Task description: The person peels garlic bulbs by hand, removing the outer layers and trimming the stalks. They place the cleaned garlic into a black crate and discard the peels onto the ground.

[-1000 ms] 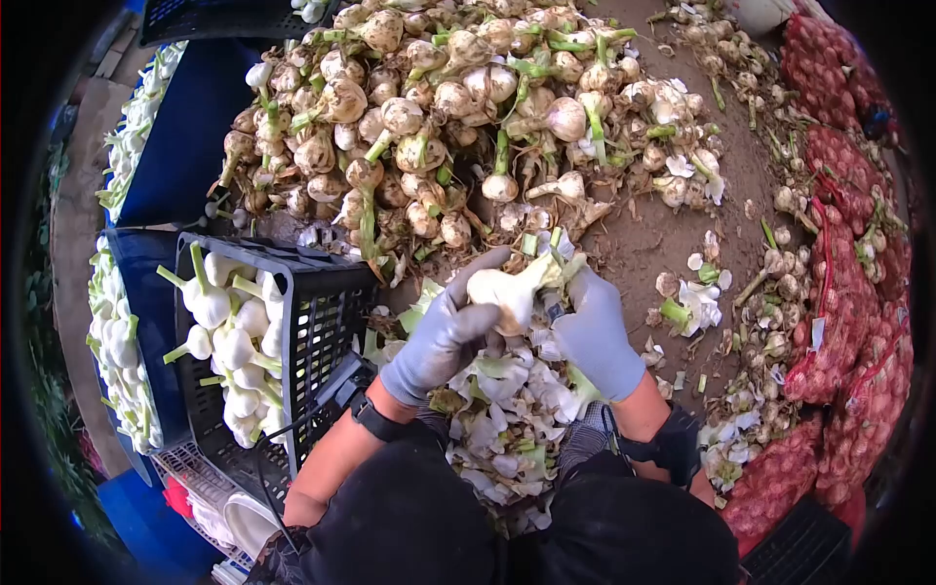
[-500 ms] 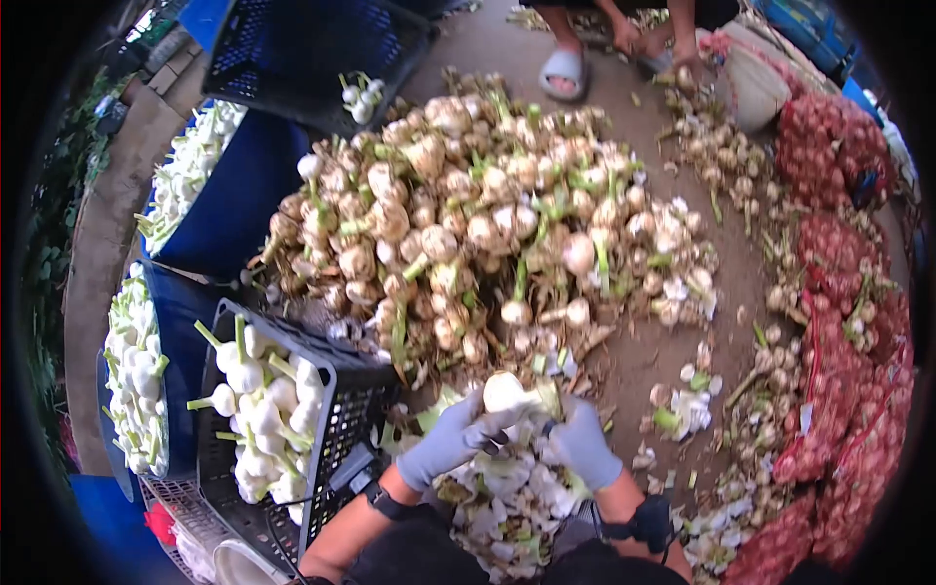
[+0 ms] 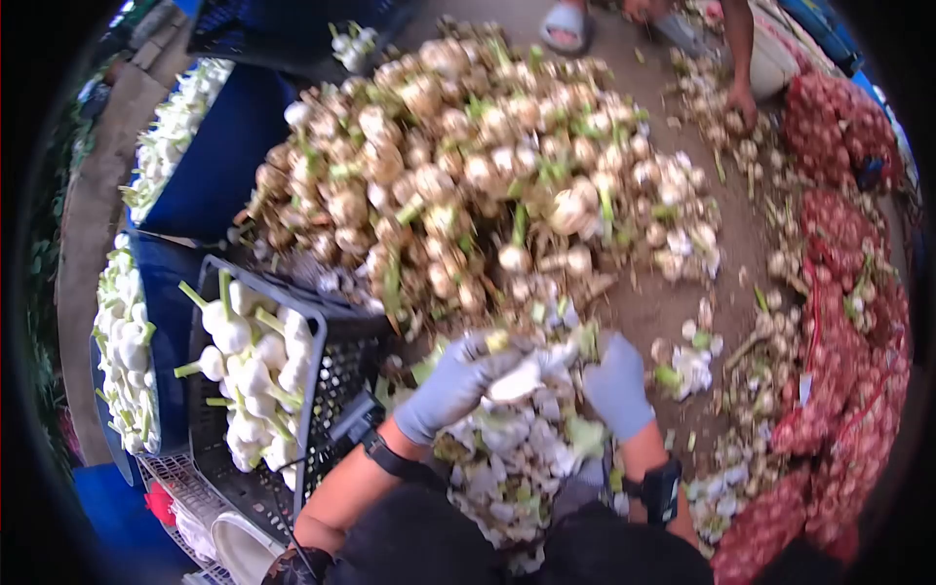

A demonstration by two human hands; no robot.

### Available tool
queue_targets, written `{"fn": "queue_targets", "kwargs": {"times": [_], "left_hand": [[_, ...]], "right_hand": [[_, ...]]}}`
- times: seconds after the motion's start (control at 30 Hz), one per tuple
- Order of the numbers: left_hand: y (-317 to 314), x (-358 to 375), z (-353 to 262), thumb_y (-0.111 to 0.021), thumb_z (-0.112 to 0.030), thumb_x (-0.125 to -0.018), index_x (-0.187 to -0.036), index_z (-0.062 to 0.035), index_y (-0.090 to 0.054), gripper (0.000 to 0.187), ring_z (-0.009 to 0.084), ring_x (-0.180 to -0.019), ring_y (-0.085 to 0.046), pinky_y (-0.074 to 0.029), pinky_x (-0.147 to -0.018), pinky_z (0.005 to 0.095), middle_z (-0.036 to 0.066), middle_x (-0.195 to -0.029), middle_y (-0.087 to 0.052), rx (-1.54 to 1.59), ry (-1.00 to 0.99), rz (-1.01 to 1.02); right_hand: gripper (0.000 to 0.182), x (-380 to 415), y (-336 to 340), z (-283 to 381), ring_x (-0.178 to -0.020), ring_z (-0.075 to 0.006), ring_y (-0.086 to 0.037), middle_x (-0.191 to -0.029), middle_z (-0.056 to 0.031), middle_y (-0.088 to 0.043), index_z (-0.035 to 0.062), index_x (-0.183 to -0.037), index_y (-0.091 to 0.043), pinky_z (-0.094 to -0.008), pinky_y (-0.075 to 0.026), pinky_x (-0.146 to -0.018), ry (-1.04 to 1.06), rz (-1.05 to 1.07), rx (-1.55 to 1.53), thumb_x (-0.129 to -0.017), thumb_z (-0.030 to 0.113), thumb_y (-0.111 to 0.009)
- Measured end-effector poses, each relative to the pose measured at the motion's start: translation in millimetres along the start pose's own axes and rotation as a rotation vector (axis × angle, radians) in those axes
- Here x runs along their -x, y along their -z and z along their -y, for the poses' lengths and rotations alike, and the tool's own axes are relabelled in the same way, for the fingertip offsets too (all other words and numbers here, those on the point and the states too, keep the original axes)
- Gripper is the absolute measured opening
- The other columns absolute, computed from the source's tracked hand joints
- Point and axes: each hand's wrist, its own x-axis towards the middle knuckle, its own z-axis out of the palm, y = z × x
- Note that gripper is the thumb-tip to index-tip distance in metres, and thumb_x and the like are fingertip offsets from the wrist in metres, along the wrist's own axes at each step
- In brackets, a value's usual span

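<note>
above loose peelings point(image 3: 517, 450), l. hand point(image 3: 456, 382) has fingers curled on a white garlic bulb point(image 3: 515, 382); r. hand point(image 3: 619, 385) is near its other side, can't tell if fingers pinch; blk crate point(image 3: 343, 366) w/ bulbs point(image 3: 255, 378) at left.

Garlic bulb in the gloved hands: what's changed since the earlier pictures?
The garlic bulb has tipped down in the left hand; the right hand has drawn slightly away. A co-worker's hand has moved rightward onto loose garlic. The crate of white garlic stayed put.

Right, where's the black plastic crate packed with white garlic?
The crate is at left in the head view, between a blue bin and the grey-gloved left hand.
</note>
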Motion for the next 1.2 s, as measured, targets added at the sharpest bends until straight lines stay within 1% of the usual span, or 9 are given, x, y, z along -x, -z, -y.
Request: {"fn": "queue_targets", "kwargs": {"times": [0.1,0.2,0.43,0.57,0.7,0.77,0.9,1.0,1.2], "left_hand": [[-0.7,-4.4,6.2,-0.069,-0.029,-0.091,-0.113,0.0008,-0.059,0.039,0.0235,-0.105,-0.064,-0.053,-0.089,0.0337,0.013,-0.119,-0.065,0.183,-0.153,0.043],[14.3,-9.5,0.1,-0.071,0.008,-0.074,-0.104,-0.0001,-0.063,0.032,0.0207,-0.097,-0.064,-0.051,-0.083,0.0332,0.01,-0.114,-0.066,-0.94,-0.621,-0.102],[7.2,-7.2,7.1,-0.064,0.013,-0.078,-0.12,-0.0013,-0.061,0.044,0.021,-0.107,-0.063,-0.049,-0.097,0.0319,0.008,-0.119,-0.065,-0.769,-0.41,-0.084],[46.1,-23.0,30.3,-0.046,-0.031,-0.103,-0.13,0.0027,-0.05,0.044,0.0354,-0.123,-0.054,-0.043,-0.107,0.0499,0.021,-0.13,-0.057,0.862,-0.071,0.019],[50.9,-25.3,42.0,-0.045,-0.03,-0.104,-0.128,0.0016,-0.051,0.04,0.0321,-0.12,-0.056,-0.044,-0.106,0.0477,0.018,-0.125,-0.059,0.812,-0.181,0.021],[44.0,-23.3,36.3,-0.045,-0.03,-0.104,-0.126,0.0007,-0.052,0.039,0.0289,-0.116,-0.058,-0.046,-0.105,0.0454,0.016,-0.122,-0.061,0.823,-0.196,-0.046],[25.6,-20.4,23.1,-0.051,-0.021,-0.102,-0.124,-0.0013,-0.051,0.03,0.0232,-0.109,-0.061,-0.05,-0.098,0.0379,0.012,-0.119,-0.06,0.337,-0.377,-0.11],[0.1,-12.5,16.0,-0.068,-0.005,-0.089,-0.111,-0.0014,-0.045,0.032,0.0207,-0.101,-0.062,-0.055,-0.087,0.03,0.016,-0.128,-0.05,0.311,-0.429,-0.348],[1.4,7.4,16.9,-0.066,-0.002,-0.088,-0.106,-0.0073,-0.05,0.024,0.0248,-0.107,-0.062,-0.057,-0.085,0.0345,0.018,-0.128,-0.055,0.199,-0.335,-0.241]], "right_hand": [[0.037,9.2,1.0,10.7,-0.089,-0.0356,-0.065,-0.092,-0.0171,-0.066,0.004,-0.099,-0.064,-0.0453,-0.052,-0.076,0.079,0.402,0.205,-0.072,0.026,-0.077],[0.051,15.2,5.0,39.1,-0.101,-0.0326,-0.063,-0.103,-0.0137,-0.066,0.0042,-0.117,-0.06,-0.0455,-0.051,-0.082,0.131,0.124,0.331,-0.071,0.02,-0.074],[0.041,-1.5,-2.2,47.7,-0.078,-0.0298,-0.061,-0.091,-0.0102,-0.065,0.0062,-0.106,-0.064,-0.0446,-0.045,-0.067,0.406,0.13,0.195,-0.065,0.003,-0.065],[0.02,29.2,10.5,64.4,-0.073,-0.0278,-0.065,-0.078,-0.0106,-0.064,0.0031,-0.085,-0.065,-0.0394,-0.05,-0.066,0.29,0.692,-0.475,-0.065,0.007,-0.069],[0.016,23.2,59.9,67.9,-0.076,-0.022,-0.066,-0.082,-0.0087,-0.066,0.0035,-0.097,-0.069,-0.0299,-0.052,-0.071,0.366,0.87,-1.189,-0.081,0.006,-0.07],[0.051,26.2,78.6,44.6,-0.085,-0.0227,-0.069,-0.094,-0.0143,-0.069,-0.012,-0.113,-0.063,-0.0398,-0.053,-0.077,0.14,1.068,-0.791,-0.088,0.032,-0.069],[0.04,15.5,33.1,70.5,-0.077,-0.027,-0.069,-0.093,-0.0159,-0.07,0.0067,-0.127,-0.058,-0.0341,-0.054,-0.069,0.214,0.508,0.261,-0.089,0.016,-0.066],[0.031,11.9,-2.3,78.5,-0.076,-0.0337,-0.068,-0.09,-0.0163,-0.069,0.0083,-0.119,-0.063,-0.0392,-0.053,-0.068,-0.063,0.182,-0.329,-0.092,0.022,-0.063],[0.019,-5.2,-3.5,75.6,-0.07,-0.0346,-0.067,-0.082,-0.0154,-0.067,0.0092,-0.105,-0.065,-0.0431,-0.052,-0.063,0.129,0.01,0.0,-0.091,0.019,-0.057]]}}
